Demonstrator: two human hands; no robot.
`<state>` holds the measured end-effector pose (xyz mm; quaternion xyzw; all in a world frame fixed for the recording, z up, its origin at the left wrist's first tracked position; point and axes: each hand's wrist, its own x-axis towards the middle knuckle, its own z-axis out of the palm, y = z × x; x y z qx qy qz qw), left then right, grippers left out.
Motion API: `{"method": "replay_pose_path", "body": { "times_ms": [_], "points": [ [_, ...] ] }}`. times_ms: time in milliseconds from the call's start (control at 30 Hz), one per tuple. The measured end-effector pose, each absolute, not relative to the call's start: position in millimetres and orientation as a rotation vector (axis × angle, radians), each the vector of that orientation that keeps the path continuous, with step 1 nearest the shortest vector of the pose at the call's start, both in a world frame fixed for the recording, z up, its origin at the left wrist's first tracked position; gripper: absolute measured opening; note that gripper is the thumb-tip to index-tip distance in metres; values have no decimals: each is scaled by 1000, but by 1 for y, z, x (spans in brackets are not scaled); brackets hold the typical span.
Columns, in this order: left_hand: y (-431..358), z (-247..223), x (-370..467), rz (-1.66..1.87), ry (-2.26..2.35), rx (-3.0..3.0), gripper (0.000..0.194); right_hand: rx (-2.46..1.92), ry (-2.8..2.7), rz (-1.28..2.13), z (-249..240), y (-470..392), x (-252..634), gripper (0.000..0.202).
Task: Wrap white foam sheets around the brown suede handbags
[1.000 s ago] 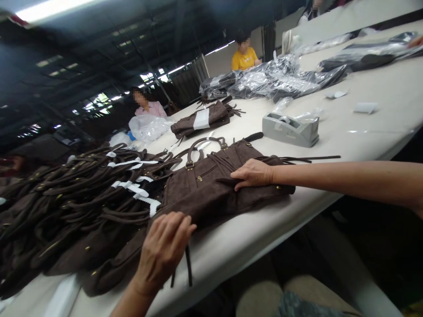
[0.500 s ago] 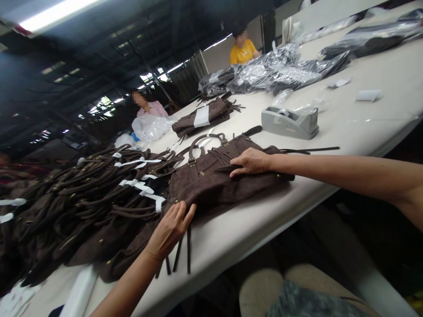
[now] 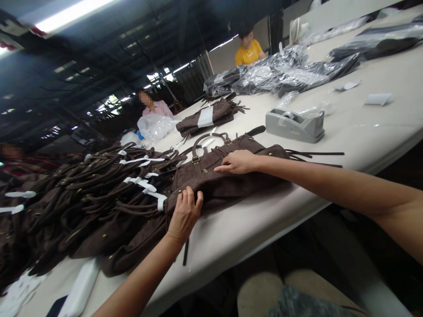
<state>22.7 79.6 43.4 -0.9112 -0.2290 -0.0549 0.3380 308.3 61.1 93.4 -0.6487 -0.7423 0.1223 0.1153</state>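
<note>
A: Where's the brown bag [image 3: 221, 187] rn?
B: Flat on the worktop [image 3: 244, 222], nr the front edge, handles [image 3: 196, 144] away from the wearer.
A: L hand [image 3: 186, 211]?
B: On the bag's near L corner, fingers bent over the fabric, just beside a brass stud [image 3: 180, 192]. Can't tell if that grip's pinching or only pressing.
A: R hand [image 3: 238, 162]?
B: Abt mid-bag, palm down, fingertips nr the zip pull [image 3: 205, 170]. Fingers partly hidden, so can't tell if the grip's closed on cloth.
A: What's around?
B: Big pile of brown bags [image 3: 82, 198] w/ white strips [image 3: 148, 186], L of it. Grey tape dispenser [image 3: 294, 125] just past its far R side. Rolled bundle [image 3: 190, 124] w/ white band [image 3: 205, 116] behind. Further back, plastic-wrapped goods [image 3: 264, 72] & a co-worker in a yellow top [image 3: 250, 53].
</note>
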Motion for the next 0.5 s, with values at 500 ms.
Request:
{"method": "replay_pose_path", "body": {
  "times_ms": [500],
  "points": [
    [73, 38, 12, -178, -565, -2596, 50, -1694, -2312, -48, 72, 71, 269, 28]
  ]
}}
